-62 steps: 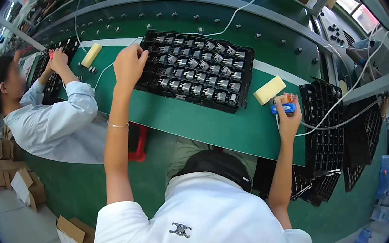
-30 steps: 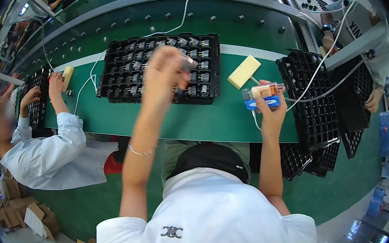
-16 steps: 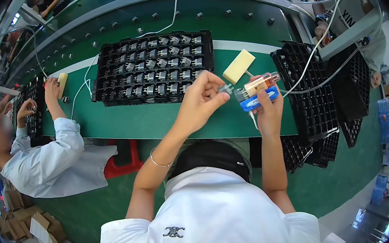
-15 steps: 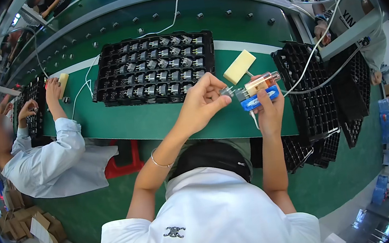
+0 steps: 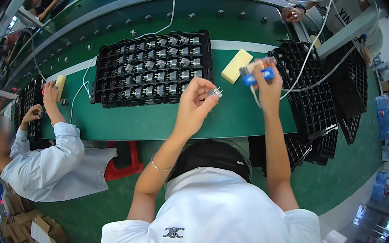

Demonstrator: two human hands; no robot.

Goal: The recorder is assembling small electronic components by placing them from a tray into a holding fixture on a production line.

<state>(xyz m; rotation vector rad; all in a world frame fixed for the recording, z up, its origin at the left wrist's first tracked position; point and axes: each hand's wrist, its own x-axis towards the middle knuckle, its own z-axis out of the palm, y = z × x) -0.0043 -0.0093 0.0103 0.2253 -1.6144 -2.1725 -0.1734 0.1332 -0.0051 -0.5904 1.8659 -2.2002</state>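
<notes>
My left hand (image 5: 193, 108) pinches a small grey plug (image 5: 215, 92) between thumb and fingers, its metal pins pointing to the right. To the right and a bit higher, my right hand (image 5: 270, 88) is wrapped round a handheld device (image 5: 259, 75) with a blue band, orange-brown parts and a white cable; motion blurs it. A gap separates device and plug. Just left of the device, a pale yellow block (image 5: 237, 65) lies on the green table. Beyond my left hand sits a black compartment tray (image 5: 127, 102), with rows of similar plugs, some tilted.
Stacked black trays (image 5: 307, 94) stand at the table's right end, with a white cable hanging across them. Behind the table, a green conveyor (image 5: 108, 35) carries spaced small parts. At left, a co-worker (image 5: 54, 156) handles another tray. Another person's hand (image 5: 292, 13) is at the upper right.
The device has moved up and away from the plug it was close against. My left hand has drawn slightly left, still with the plug. Parts on the conveyor have shifted left.
</notes>
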